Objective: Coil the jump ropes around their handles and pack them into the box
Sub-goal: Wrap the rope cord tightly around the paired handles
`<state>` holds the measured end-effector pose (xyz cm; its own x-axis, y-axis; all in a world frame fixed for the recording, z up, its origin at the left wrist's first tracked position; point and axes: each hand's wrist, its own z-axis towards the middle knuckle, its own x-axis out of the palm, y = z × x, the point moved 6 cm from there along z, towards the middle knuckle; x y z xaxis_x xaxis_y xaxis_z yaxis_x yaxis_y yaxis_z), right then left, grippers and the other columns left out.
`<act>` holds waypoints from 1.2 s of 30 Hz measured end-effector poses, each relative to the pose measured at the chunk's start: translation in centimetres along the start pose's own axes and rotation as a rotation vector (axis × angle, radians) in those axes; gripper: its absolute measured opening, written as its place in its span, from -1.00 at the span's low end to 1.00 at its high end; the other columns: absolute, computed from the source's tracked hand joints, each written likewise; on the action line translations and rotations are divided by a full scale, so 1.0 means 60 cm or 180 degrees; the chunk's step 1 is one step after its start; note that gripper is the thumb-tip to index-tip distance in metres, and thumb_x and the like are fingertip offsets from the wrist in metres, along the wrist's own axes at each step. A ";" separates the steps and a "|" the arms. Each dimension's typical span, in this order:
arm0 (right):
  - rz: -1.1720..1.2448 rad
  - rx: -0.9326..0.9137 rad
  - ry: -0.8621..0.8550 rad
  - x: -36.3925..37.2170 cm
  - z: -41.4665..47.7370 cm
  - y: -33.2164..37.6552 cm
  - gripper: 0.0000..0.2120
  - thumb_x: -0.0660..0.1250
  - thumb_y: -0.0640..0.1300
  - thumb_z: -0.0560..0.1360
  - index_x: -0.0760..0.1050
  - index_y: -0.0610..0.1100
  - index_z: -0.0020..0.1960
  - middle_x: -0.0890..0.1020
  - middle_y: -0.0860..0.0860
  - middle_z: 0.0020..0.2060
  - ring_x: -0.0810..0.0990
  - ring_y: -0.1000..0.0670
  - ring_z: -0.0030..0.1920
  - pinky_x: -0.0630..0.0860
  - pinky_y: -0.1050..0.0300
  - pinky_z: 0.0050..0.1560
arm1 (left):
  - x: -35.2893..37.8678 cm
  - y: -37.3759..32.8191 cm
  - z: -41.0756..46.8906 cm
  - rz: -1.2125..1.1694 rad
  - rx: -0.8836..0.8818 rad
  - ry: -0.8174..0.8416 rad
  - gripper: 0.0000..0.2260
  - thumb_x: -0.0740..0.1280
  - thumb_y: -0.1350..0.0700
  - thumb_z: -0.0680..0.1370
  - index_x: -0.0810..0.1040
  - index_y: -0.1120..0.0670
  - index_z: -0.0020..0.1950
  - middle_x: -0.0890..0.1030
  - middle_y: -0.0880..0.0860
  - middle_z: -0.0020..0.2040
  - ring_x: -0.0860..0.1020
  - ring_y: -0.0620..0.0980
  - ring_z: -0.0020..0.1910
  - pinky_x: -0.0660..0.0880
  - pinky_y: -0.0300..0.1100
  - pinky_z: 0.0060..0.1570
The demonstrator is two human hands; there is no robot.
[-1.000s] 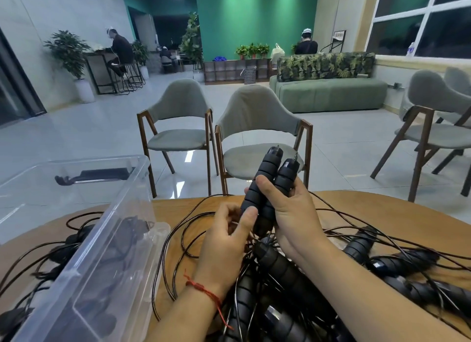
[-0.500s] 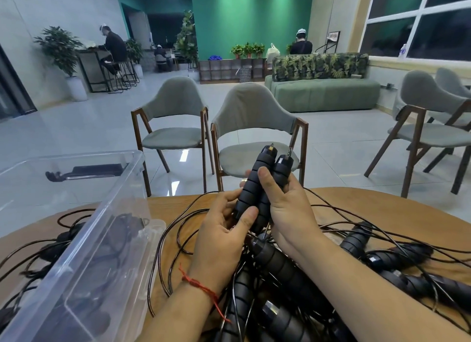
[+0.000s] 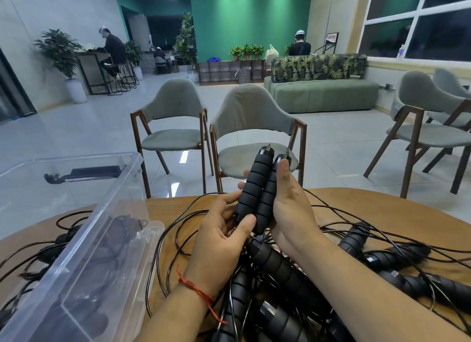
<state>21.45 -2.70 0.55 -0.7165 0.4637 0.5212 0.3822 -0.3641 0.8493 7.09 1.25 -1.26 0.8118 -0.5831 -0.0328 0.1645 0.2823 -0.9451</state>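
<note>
Right of the plastic box, my right hand clasps the paired handles, left hand pinches their base; keep ends flush.

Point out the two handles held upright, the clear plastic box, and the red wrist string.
held handles [image 3: 253, 186]: head view, ribbed grip of the taller handle.
clear plastic box [image 3: 114, 204]: head view, the rim nearest the hands.
red wrist string [image 3: 193, 287]: head view, the strand across the left wrist.

Grey chair, green sofa, potted plant
</note>
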 end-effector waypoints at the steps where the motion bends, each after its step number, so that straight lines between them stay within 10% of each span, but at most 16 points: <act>1: 0.0033 0.0038 -0.0011 -0.001 0.000 0.000 -0.42 0.23 0.28 0.64 0.49 -0.11 0.46 0.73 -0.18 0.20 0.74 -0.25 0.18 0.62 -0.47 0.19 | 0.000 0.000 -0.001 0.0008 0.0002 0.0014 -0.66 0.42 0.29 0.64 0.54 -0.01 0.36 0.73 0.04 0.18 0.70 0.03 0.20 0.65 0.07 0.22; 19: -0.0065 0.0054 -0.0094 -0.003 0.002 -0.003 -0.35 0.21 0.34 0.61 0.51 -0.12 0.45 0.74 -0.17 0.18 0.75 -0.23 0.16 0.66 -0.36 0.21 | -0.002 -0.013 -0.004 0.0366 0.0091 0.0098 -0.65 0.44 0.29 0.62 0.55 -0.13 0.24 0.71 0.02 0.13 0.70 0.05 0.14 0.68 -0.05 0.08; 26: 0.0118 0.0208 -0.0123 0.007 -0.001 -0.009 -0.38 0.27 0.34 0.61 0.52 -0.08 0.46 0.74 -0.16 0.19 0.76 -0.21 0.16 0.71 -0.22 0.10 | 0.010 -0.084 0.016 0.2052 0.0287 0.0017 -0.58 0.51 -0.16 0.50 0.37 -0.21 0.23 0.61 -0.19 0.00 0.58 -0.28 -0.04 0.51 -0.40 -0.12; 32: 0.0006 0.0118 -0.0067 0.024 -0.015 0.002 -0.45 0.30 0.31 0.62 0.58 -0.08 0.40 0.72 -0.18 0.23 0.72 -0.24 0.23 0.59 -0.32 0.34 | 0.036 -0.106 0.027 0.2827 0.0119 0.0065 -0.48 0.46 -0.08 0.50 0.23 -0.10 0.32 0.50 -0.06 0.06 0.53 -0.05 -0.01 0.49 -0.22 -0.15; 36: -0.0093 -0.0032 0.0155 0.052 -0.024 0.023 -0.54 0.24 0.18 0.70 0.57 -0.11 0.41 0.72 -0.12 0.25 0.71 -0.11 0.27 0.66 -0.02 0.16 | 0.035 -0.120 0.049 0.3077 -0.0027 -0.0272 -0.29 0.46 0.03 0.50 0.14 0.02 0.53 0.42 0.04 0.29 0.44 0.06 0.25 0.52 -0.07 0.15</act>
<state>18.89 -2.91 3.22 -0.7549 0.4345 0.4912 0.3549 -0.3591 0.8632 9.24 0.24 6.41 0.6324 -0.0449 -0.7733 -0.5989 0.6048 -0.5249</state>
